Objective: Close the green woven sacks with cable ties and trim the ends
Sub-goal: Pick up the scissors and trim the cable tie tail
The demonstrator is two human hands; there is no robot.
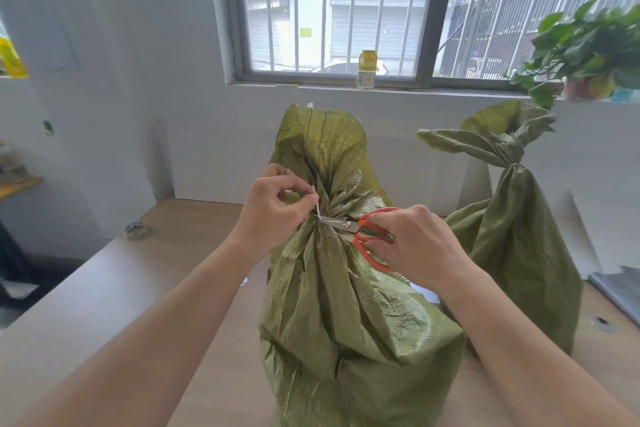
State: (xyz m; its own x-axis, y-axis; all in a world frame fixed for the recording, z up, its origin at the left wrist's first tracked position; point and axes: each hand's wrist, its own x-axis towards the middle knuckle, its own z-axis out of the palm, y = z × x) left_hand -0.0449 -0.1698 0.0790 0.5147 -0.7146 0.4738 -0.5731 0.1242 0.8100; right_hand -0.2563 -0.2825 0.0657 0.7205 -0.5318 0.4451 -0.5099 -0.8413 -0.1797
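Observation:
A full green woven sack [346, 322] stands upright on the table in front of me, its neck gathered tight. My left hand [273, 208] pinches the white tail of a cable tie [316, 204] that sticks up from the neck. My right hand [412, 243] grips orange-handled scissors [360, 229]. Their steel blades lie across the neck with the tips at the base of the tail. A second green sack [512, 239] stands to the right with its neck cinched.
The wooden table [104, 305] carries a tape roll [135, 230] at the far left and a grey tray [616, 291] at the right edge. On the window sill behind stand a jar [367, 69] and a potted plant [581, 52].

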